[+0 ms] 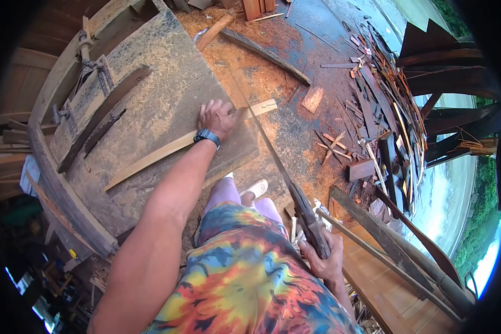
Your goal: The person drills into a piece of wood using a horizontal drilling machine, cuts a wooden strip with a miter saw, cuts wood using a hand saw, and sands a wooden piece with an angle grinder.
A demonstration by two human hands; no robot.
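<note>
The left hand point(217, 118) (a watch point(207, 138) at its wrist) curls its fingers over the wooden strip point(170, 149), pressed to the desk point(183, 83). The right hand point(325, 251) grips the saw point(284, 175), whose blade crosses the strip

We see a rough, dusty wooden table point(170, 111), a smooth wooden strip point(150, 160), a dull metal saw blade point(270, 146), a matt, wood-like handle point(306, 214) and a cloth shirt point(250, 273).
</note>
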